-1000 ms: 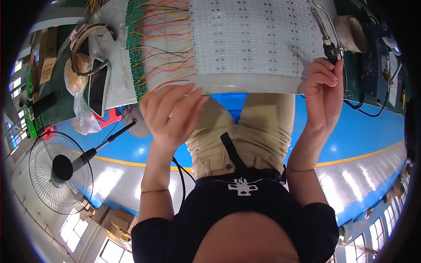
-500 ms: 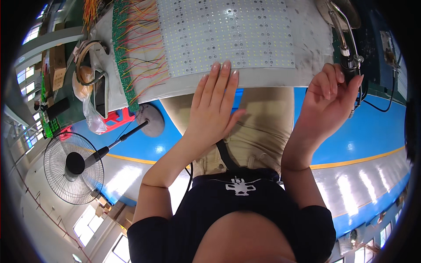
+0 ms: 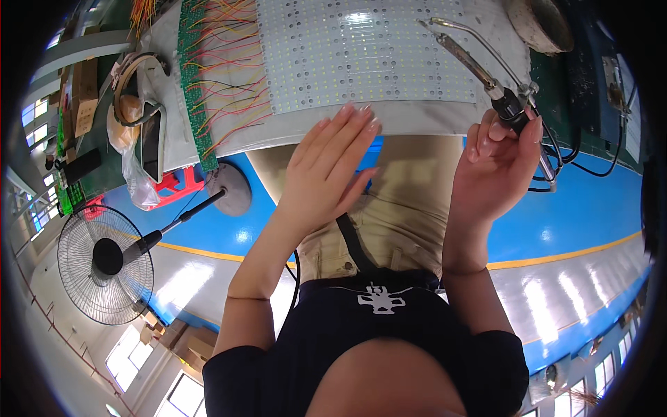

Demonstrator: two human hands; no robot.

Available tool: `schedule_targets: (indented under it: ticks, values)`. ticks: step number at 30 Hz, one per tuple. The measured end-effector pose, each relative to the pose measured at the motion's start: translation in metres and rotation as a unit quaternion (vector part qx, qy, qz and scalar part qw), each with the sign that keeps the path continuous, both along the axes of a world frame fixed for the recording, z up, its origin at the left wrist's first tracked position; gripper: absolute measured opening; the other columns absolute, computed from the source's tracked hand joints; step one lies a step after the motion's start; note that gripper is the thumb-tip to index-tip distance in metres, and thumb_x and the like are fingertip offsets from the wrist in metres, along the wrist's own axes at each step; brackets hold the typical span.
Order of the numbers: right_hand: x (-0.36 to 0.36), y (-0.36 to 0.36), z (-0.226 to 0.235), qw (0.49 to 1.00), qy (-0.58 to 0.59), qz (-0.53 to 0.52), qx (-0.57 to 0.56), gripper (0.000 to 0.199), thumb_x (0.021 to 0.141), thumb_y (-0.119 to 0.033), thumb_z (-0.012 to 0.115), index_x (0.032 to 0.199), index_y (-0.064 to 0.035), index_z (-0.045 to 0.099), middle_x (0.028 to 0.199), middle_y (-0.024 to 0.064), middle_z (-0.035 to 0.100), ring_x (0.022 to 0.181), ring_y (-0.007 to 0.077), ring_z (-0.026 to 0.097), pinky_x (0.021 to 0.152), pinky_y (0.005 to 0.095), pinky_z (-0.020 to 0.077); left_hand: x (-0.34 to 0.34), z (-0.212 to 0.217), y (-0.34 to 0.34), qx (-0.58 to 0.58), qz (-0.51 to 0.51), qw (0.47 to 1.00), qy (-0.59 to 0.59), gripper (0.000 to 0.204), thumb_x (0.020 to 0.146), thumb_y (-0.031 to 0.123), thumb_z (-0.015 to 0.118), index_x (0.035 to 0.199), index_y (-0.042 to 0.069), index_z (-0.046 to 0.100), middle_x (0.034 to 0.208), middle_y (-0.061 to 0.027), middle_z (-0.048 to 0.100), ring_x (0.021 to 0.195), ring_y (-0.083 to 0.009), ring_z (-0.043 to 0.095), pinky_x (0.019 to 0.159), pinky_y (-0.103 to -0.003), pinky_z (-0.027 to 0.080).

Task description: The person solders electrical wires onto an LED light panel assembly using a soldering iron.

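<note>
My right hand (image 3: 495,170) grips the black handle of a soldering iron (image 3: 467,60), which has a bent metal feed tube running alongside it. Its tip hangs over the right part of a white panel (image 3: 326,52) dotted with rows of small yellowish LEDs and dark round holes. Whether the tip touches the panel I cannot tell. With nothing in it, my left hand (image 3: 321,167) is stretched out flat, fingertips by the panel's near edge. Along the panel's left side stands a row of green circuit boards (image 3: 187,90), with red, yellow and black wires (image 3: 229,73) reaching toward the panel.
A grubby round metal holder (image 3: 542,26) stands at the bench's far right. To the left lie a phone (image 3: 153,142), a clear plastic bag (image 3: 141,182) and a coiled band (image 3: 119,90). A standing fan (image 3: 105,240) and a red stool (image 3: 174,186) are left of me.
My right hand has brought the soldering iron up off the metal holder at the right and leftward over the panel. My left hand has shifted slightly left and tilted.
</note>
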State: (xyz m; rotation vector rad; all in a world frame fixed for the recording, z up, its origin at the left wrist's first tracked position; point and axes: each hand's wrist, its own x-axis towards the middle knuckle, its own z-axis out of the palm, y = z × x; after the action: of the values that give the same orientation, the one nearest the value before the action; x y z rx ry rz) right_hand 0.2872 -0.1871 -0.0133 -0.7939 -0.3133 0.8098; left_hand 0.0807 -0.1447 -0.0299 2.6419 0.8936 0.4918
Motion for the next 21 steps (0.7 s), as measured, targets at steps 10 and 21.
schedule_targets:
  ticks: [10,21]
  values:
    - [-0.028,0.014,-0.003,0.988,-0.098,0.116,-0.012,0.017,0.086,-0.002,0.064,0.099,0.0076,0.059,0.063,0.0133,0.059,0.053,0.0205,0.060,0.048,0.0321,0.0500,-0.071,-0.001,0.043,0.171,0.246,0.945,-0.133,0.021,0.070,0.013,0.080,0.090,0.014,0.074,0.086,0.0051,0.065,0.082,-0.0150,0.055,0.078,-0.029,0.036]
    - [-0.017,0.038,-0.010,0.867,-0.411,0.280,-0.034,0.030,0.072,0.004,0.076,0.083,-0.0004,0.048,0.071,0.0151,0.063,0.063,0.0177,0.064,0.052,0.0268,0.0497,-0.067,-0.001,0.053,0.061,0.223,0.963,-0.140,0.022,0.064,0.004,0.082,0.082,0.014,0.074,0.083,0.0038,0.066,0.078,-0.0148,0.058,0.072,-0.029,0.041]
